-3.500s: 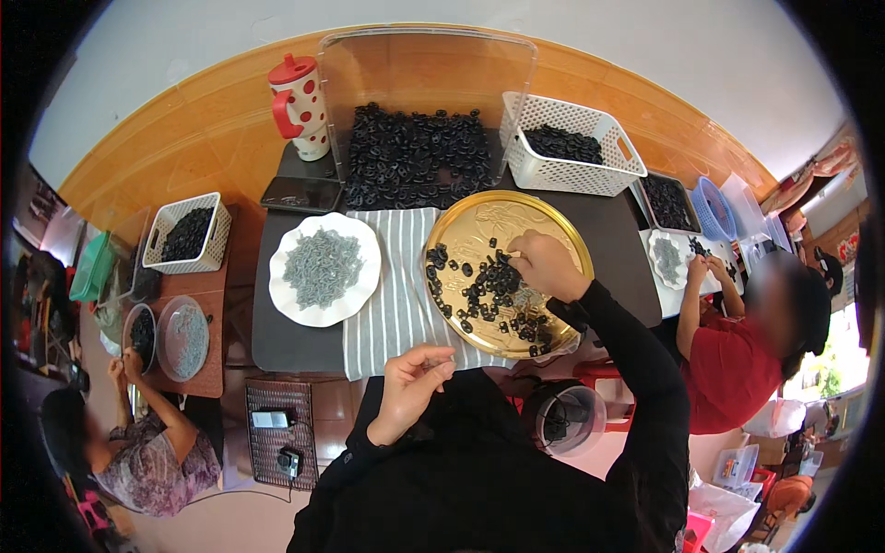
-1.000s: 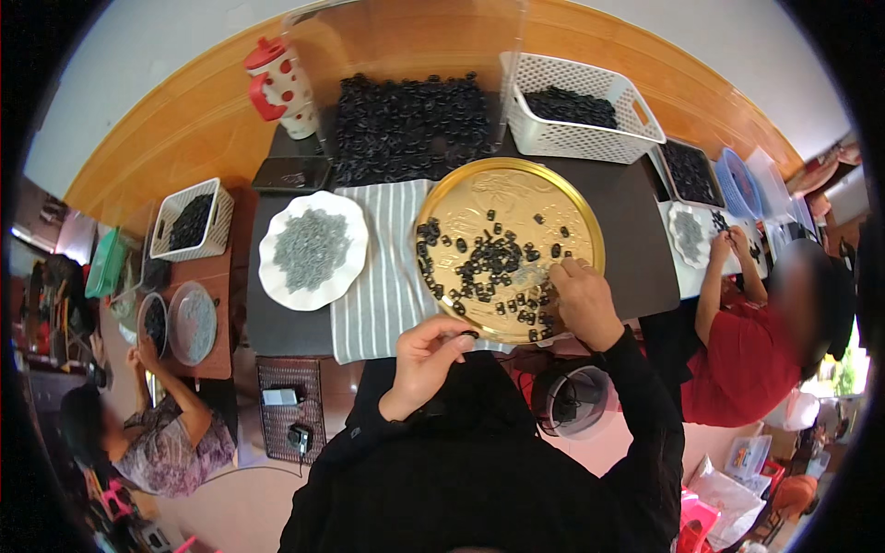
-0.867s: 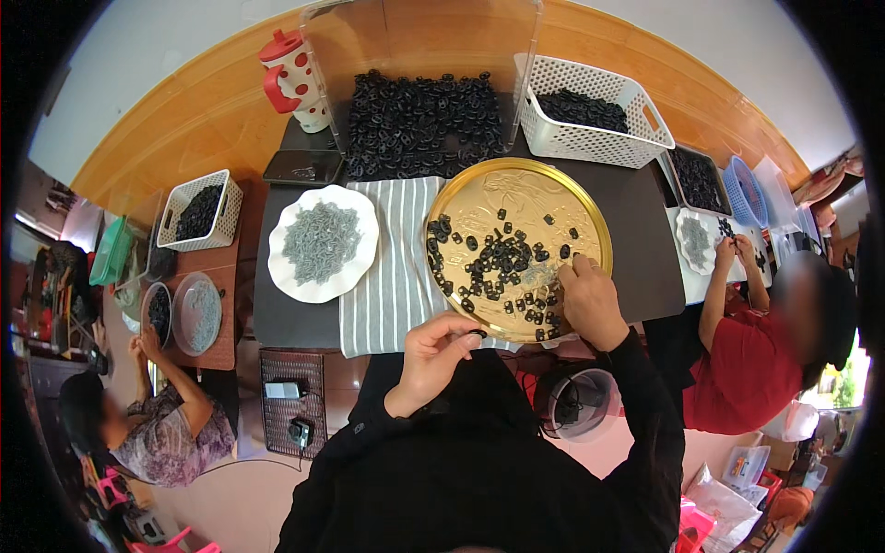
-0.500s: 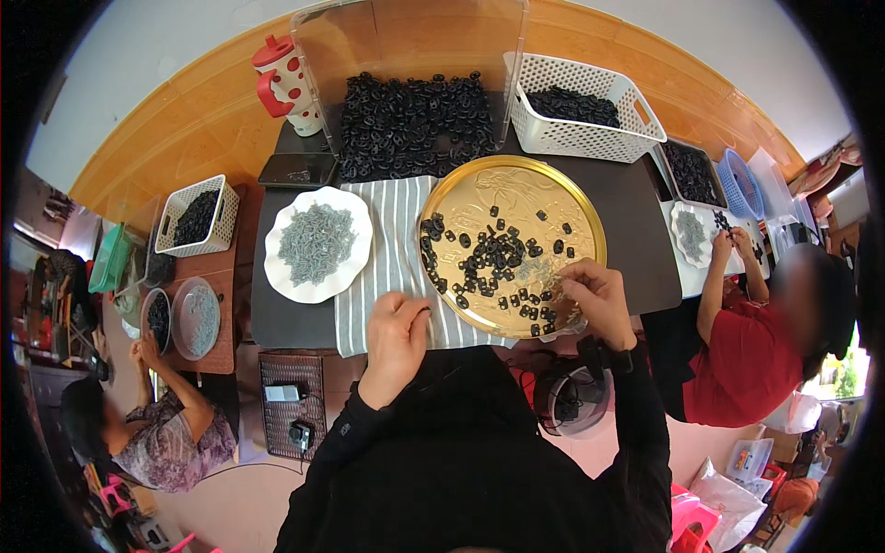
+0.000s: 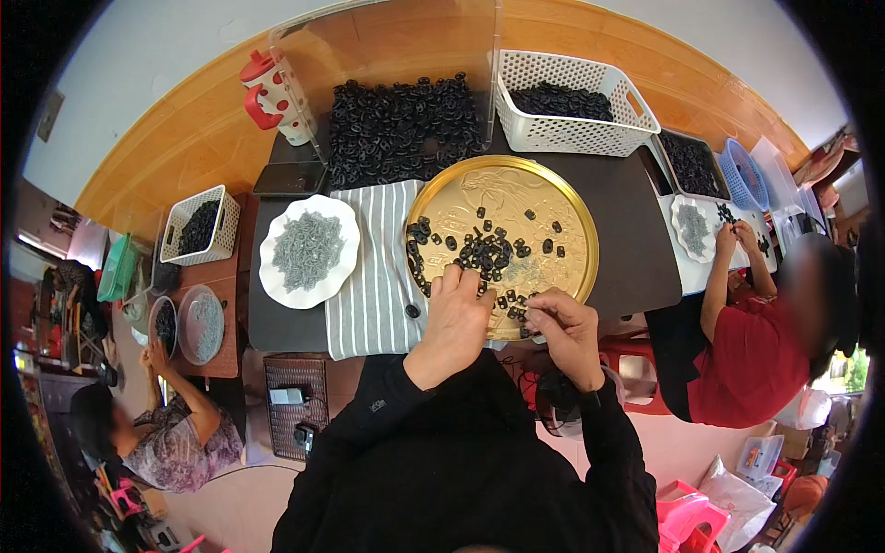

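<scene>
Gold-coloured metal catches the eye first: a round embossed tray (image 5: 502, 241) with a raised rim, and both hands are working at its near edge. The left hand (image 5: 456, 318) lies palm-down, fingers held close together and curled onto the tray floor, tips resting among the small black ring-shaped pieces (image 5: 479, 253). The right hand (image 5: 562, 334) sits just beside it, thumb and forefinger pinched; something tiny may be between them, but it is too small to be sure.

Judging by the spread, the sorting looks only partly done: a loose cluster of matte black rings lies just beyond the fingertips, with stragglers scattered toward the far rim, and much of the tray floor shows bare. Well beyond the fingers a clear-walled bin (image 5: 401, 129) holds a big heap of the same dark pieces, and a white perforated plastic basket (image 5: 572, 111) holds more, so plenty seems left.

Left of the fingers a striped grey cloth (image 5: 369, 267) lies flat, one stray ring on it, and past that a scalloped white plate (image 5: 307, 251) carries a mound of small grey, paler bits.
</scene>
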Demonstrator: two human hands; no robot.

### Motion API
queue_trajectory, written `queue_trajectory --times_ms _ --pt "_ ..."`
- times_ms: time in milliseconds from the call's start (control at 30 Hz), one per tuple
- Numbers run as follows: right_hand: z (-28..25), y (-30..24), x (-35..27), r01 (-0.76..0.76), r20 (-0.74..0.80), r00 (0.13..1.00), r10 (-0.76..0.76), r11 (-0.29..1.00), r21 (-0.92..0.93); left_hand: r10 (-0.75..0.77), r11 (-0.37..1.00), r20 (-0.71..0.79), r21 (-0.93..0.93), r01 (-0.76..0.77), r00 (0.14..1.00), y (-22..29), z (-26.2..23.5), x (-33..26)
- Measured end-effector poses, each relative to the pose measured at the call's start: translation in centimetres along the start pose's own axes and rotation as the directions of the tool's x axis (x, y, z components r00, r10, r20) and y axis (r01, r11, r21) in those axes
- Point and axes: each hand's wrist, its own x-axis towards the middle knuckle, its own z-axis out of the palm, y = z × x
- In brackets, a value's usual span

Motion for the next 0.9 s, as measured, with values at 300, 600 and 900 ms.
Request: queue_trajectory --times_ms 300,600,900 --pt "0.0 1.1 -0.5 -0.013 -0.092 0.996 0.015 1.0 0.024 0.015 0.997 0.034 -0.082 -0.012 0.999 -0.6 -0.1 0.3" --pt "0.6 0.9 -0.8 0.016 -0.078 0.997 -0.014 1.0 0.018 0.043 0.997 0.059 -0.071 -0.038 0.997 -0.6 -0.8 0.4" --pt "1.7 1.0 -0.9 0.135 -0.094 0.984 -0.153 0.976 -0.17 0.055 0.995 0.046 -0.083 -0.051 0.997 -0.7 -0.7 0.9"
